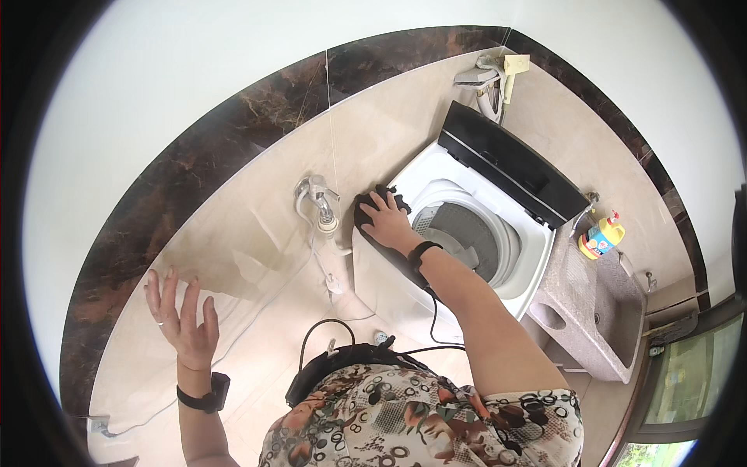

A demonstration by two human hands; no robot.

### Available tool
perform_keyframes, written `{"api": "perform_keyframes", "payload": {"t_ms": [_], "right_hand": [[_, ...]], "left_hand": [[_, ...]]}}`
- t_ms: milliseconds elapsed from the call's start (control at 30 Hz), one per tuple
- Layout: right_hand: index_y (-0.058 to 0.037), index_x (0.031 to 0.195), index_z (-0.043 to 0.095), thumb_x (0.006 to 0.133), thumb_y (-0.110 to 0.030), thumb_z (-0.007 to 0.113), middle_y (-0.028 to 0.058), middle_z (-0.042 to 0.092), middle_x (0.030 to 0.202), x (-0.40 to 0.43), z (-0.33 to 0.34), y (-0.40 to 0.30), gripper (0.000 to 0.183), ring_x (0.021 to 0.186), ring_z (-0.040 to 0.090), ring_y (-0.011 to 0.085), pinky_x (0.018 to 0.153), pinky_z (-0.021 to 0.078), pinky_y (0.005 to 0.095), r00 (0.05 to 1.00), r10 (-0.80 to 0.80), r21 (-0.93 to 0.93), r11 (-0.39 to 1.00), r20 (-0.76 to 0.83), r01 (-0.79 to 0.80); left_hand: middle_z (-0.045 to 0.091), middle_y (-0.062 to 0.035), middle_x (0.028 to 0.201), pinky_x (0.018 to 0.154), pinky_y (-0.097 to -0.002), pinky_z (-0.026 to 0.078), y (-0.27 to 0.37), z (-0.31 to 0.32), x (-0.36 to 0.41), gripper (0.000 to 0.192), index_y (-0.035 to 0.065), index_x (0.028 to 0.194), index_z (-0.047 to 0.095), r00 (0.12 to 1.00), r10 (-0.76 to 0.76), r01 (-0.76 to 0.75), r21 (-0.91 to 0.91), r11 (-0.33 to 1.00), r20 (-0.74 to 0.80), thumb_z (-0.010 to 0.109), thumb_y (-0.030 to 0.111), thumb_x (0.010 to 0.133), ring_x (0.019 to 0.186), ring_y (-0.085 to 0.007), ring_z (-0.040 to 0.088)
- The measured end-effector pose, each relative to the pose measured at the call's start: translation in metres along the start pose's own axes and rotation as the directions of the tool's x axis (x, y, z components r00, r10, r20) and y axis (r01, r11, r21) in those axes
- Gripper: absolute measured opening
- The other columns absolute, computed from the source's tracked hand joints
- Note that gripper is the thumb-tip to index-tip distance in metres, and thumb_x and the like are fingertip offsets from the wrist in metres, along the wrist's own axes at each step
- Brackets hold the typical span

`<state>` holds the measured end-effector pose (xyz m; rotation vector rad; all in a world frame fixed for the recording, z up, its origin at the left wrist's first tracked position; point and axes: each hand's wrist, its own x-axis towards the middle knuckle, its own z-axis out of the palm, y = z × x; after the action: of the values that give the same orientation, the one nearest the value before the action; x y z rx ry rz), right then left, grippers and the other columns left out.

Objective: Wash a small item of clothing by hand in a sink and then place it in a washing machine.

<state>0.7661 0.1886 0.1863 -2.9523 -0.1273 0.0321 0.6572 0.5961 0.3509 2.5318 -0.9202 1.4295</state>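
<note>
A white top-loading washing machine point(531, 292) stands with its black lid point(513, 163) raised, its drum point(461, 233) in view. My right hand point(388, 222) presses on a black cloth point(373, 201) at the machine's left top corner, beside the dark control panel. Whether its fingers grip the cloth or only lie on it, I cannot tell. My left hand point(187, 315) is raised off to the left in front of the tiled wall, fingers apart, nothing in it.
A chrome faucet point(324, 210) with a hose is on the wall left of the machine. To the right are a stone laundry sink point(583, 327) and a yellow pump bottle point(601, 238). A hair dryer point(510, 79) hangs behind the lid. Thin cables run along the left.
</note>
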Motion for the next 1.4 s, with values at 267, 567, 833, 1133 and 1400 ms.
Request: {"api": "perform_keyframes", "payload": {"t_ms": [267,567,833,1133,1400], "right_hand": [[-0.0169,0.141,0.038,0.091,-0.042,0.052,0.0147,0.023,0.152,0.075,0.020,0.101,0.058,0.136,0.018,0.0509,0.102,0.0389,0.0539,0.967,0.063,-0.045,0.996,-0.247,-0.076],[-0.0062,0.147,0.022,0.095,-0.037,0.044,0.0272,0.026,0.147,0.113,0.000,0.193,0.064,0.131,0.033,0.0437,0.108,0.0312,0.0459,0.821,0.477,0.176,0.879,-0.313,-0.444],[0.0099,0.138,0.026,0.089,-0.021,0.054,0.0370,0.031,0.136,0.011,0.067,0.176,0.064,0.121,0.040,0.0512,0.102,0.0377,0.0484,0.961,0.145,0.445,0.895,-0.234,-0.026],[-0.0038,0.131,0.044,0.080,-0.013,0.060,0.0210,0.028,0.147,-0.006,0.055,0.189,0.055,0.111,0.054,0.0366,0.083,0.0533,0.0417,0.977,-0.195,-0.163,0.965,0.090,0.207],[-0.0071,0.146,0.025,0.084,-0.015,0.055,0.0297,0.031,0.141,0.057,0.043,0.229,0.069,0.107,0.059,0.0412,0.085,0.0524,0.0425,0.835,0.533,-0.071,0.846,0.136,-0.529]], "left_hand": [[0.036,-0.0169,0.147,0.112,-0.0534,0.015,-0.042,0.032,-0.023,0.045,0.0130,0.130,0.055,1.000,-0.007,0.007,0.493,0.870,-0.003,0.063,0.027,0.088,0.138,-0.0431,0.025],[0.032,-0.0206,0.148,0.112,-0.0549,0.011,-0.043,0.037,-0.020,0.050,0.0104,0.135,0.049,0.997,0.072,-0.078,0.547,0.834,0.032,0.057,0.032,0.091,0.139,-0.0463,0.021],[0.030,-0.0213,0.148,0.111,-0.0573,0.013,-0.045,0.041,-0.011,0.052,0.0095,0.137,0.046,0.993,0.114,-0.107,0.563,0.819,0.024,0.056,0.034,0.092,0.138,-0.0478,0.022],[0.026,-0.0205,0.150,0.110,-0.0577,0.019,-0.043,0.039,-0.007,0.053,0.0098,0.138,0.043,0.988,0.148,-0.147,0.578,0.803,0.045,0.054,0.036,0.094,0.140,-0.0453,0.019],[0.025,-0.0196,0.151,0.110,-0.0587,0.019,-0.043,0.038,-0.010,0.053,0.0088,0.139,0.043,0.990,0.124,-0.136,0.604,0.785,0.062,0.050,0.038,0.095,0.139,-0.0458,0.019]]}}
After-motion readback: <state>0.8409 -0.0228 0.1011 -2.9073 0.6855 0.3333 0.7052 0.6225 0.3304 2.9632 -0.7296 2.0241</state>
